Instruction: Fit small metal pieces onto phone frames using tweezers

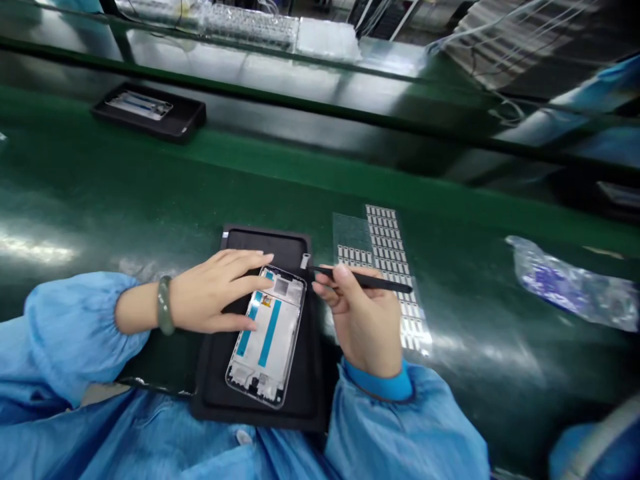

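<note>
A phone frame with blue strips lies tilted in a black tray before me. My left hand rests with fingers spread on the frame's upper left edge. In my right hand are black tweezers, pinched between thumb and fingers. At their tip, by the frame's top right corner, is a small pale sticker-like piece. Just beyond my right hand lie clear sheets carrying rows of similar small pieces; the hand covers part of them.
Another black tray with a phone frame stands at the back left. A clear plastic bag with purple contents lies on the right of the green bench. A raised ledge runs along the back. A blue sleeve shows at lower right.
</note>
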{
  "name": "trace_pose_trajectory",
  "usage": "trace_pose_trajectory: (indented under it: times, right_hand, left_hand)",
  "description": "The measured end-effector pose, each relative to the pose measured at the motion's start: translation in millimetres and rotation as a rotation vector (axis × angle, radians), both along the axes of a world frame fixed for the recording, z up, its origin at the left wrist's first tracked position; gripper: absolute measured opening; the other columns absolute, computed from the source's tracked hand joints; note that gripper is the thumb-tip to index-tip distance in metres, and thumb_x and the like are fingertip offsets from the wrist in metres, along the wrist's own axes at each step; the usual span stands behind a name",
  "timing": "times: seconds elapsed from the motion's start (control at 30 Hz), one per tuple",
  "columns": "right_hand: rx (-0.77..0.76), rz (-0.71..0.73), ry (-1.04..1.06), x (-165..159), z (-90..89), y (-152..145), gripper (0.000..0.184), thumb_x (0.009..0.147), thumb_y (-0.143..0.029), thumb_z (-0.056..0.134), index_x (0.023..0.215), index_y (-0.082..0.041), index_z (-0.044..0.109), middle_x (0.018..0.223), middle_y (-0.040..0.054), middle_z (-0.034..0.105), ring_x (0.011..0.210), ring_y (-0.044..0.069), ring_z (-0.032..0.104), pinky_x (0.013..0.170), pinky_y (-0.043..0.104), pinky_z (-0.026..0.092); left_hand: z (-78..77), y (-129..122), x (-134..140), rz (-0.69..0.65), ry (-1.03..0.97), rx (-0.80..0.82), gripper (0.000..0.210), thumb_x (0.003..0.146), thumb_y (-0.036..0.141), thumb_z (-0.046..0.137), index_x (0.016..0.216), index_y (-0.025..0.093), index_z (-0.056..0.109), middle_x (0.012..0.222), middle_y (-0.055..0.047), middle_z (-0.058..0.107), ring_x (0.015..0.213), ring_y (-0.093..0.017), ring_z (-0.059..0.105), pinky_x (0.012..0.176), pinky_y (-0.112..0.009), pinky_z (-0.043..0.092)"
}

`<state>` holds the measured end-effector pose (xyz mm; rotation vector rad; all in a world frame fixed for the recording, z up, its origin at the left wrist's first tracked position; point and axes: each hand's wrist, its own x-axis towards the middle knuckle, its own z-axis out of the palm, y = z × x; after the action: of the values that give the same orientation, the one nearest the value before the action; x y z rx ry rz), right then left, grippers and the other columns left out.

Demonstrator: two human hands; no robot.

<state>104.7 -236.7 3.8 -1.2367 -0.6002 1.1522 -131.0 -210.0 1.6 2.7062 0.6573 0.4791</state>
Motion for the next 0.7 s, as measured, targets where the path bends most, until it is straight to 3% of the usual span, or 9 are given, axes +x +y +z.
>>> trace_pose_trajectory:
  times: [0.07,0.17,0.3,0.43,0.6,0.7]
  right_hand:
    - [-0.015,-0.01,-0.002,-9,-3.1,3,0.039,0.055,-0.039,0.088,0.071,-0.018,0.06,0.068,-0.0022,0.072,0.061,0.011,0.071,0.057,0.02,0.061]
    - [-0.038,-0.02,-0.015,-15,-7.7,4,0.04,0.056,-0.039,0.088,0.072,-0.018,0.057,0.069,-0.0021,0.072,0.059,0.011,0.07,0.056,0.02,0.06]
    - [-0.051,-0.038,-0.042,-18,-8.5,0,0.041,0.059,-0.036,0.087,0.079,-0.02,0.054,0.068,-0.004,0.073,0.055,0.011,0.07,0.054,0.02,0.06]
    - [-0.05,-0.005,-0.122,-27,-5.6,-6,0.036,0.065,-0.034,0.084,0.079,-0.02,0.054,0.066,-0.0036,0.072,0.052,0.013,0.07,0.052,0.022,0.06]
    - [0.02,0.077,-0.315,-38,-2.9,-13,0.028,0.068,-0.026,0.082,0.075,-0.021,0.056,0.064,-0.0031,0.072,0.054,0.015,0.071,0.054,0.024,0.062]
    - [0.035,0.095,-0.374,-39,-2.1,-15,0.027,0.068,-0.025,0.082,0.074,-0.022,0.056,0.066,-0.0031,0.073,0.057,0.015,0.072,0.055,0.025,0.062]
  left_hand:
    - [-5.9,9,10,0.01,0.057,0.016,0.063,0.085,0.051,0.064,0.132,0.012,0.048,0.147,-0.023,0.041,0.135,-0.038,0.04,0.107,-0.059,0.035]
    - [-9.8,6,15,0.044,0.087,0.008,0.064,0.083,0.054,0.065,0.127,0.011,0.05,0.139,-0.021,0.051,0.132,-0.036,0.045,0.11,-0.061,0.029]
    - [-7.3,-11,8,0.17,0.048,0.016,0.052,0.087,0.052,0.061,0.116,0.009,0.055,0.127,-0.018,0.06,0.128,-0.035,0.049,0.113,-0.061,0.026]
    - [-3.3,-21,2,0.286,0.012,-0.012,0.029,0.097,0.037,0.05,0.107,0.011,0.058,0.122,-0.016,0.063,0.124,-0.031,0.054,0.112,-0.06,0.028]
    - [-2.8,-19,-5,0.269,-0.026,-0.085,0.017,0.097,0.025,0.049,0.106,0.015,0.059,0.124,-0.009,0.064,0.122,-0.025,0.056,0.117,-0.057,0.02]
    - [-3.8,-18,-8,0.269,-0.046,-0.119,0.014,0.096,0.023,0.051,0.106,0.016,0.059,0.126,-0.009,0.064,0.124,-0.023,0.054,0.117,-0.053,0.024]
